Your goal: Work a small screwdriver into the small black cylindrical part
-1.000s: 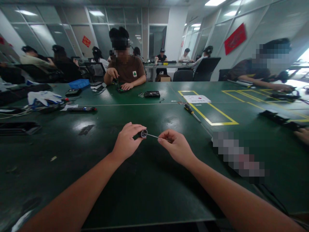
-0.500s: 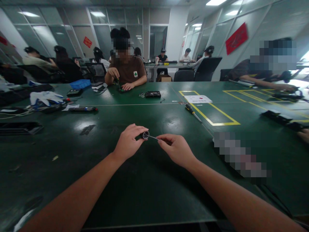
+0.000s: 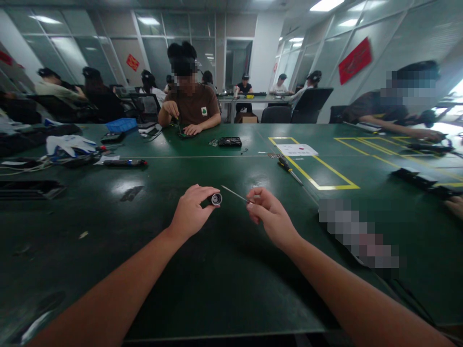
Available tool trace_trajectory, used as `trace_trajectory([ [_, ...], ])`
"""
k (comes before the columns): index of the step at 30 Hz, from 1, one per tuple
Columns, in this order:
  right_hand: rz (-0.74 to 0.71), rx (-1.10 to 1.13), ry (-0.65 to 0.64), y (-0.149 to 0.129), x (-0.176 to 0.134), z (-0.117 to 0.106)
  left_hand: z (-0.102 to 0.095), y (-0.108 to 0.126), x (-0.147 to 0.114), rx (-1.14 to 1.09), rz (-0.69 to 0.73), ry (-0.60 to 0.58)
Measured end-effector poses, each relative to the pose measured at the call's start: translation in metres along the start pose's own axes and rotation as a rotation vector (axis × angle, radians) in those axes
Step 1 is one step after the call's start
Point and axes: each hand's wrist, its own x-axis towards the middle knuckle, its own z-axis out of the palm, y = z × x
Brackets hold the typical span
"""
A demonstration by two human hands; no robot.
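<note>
Head view: the left hand point(image 3: 190, 212) pinches a round part point(image 3: 216, 198), the right hand point(image 3: 269, 212) a slender rod point(image 3: 234, 194).
On my feed, the round part sits between left thumb and fingertips, at two o'clock from the palm, its hollow, pale-rimmed mouth toward me. The right fingertips grip the rod's near end; it points to ten o'clock, tip just beside the part, apart from it. From the part, a blue bin point(image 3: 121, 125) stands at ten o'clock, contents unclear to me; a yellow-and-black-handled screwdriver point(image 3: 284, 164) lies at two o'clock on the glossy green tabletop point(image 3: 217, 294).
</note>
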Motion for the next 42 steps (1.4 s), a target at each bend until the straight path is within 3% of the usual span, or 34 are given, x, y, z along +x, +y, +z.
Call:
trace_trajectory([
  [10,-0.087,-0.047,0.025,-0.005,-0.008,0.002,0.0,0.001,-0.001,-0.019,-0.045,0.013],
  [28,-0.199,-0.527,0.024,-0.008,-0.013,0.01,0.004,0.004,-0.003,-0.057,0.033,-0.084],
  [35,-0.176,-0.532,0.038,-0.007,-0.01,0.008,0.004,0.005,-0.002,0.016,0.084,-0.174],
  [42,-0.148,-0.526,-0.054,-0.001,-0.005,0.011,0.003,0.0,0.001,0.044,-0.016,-0.203],
])
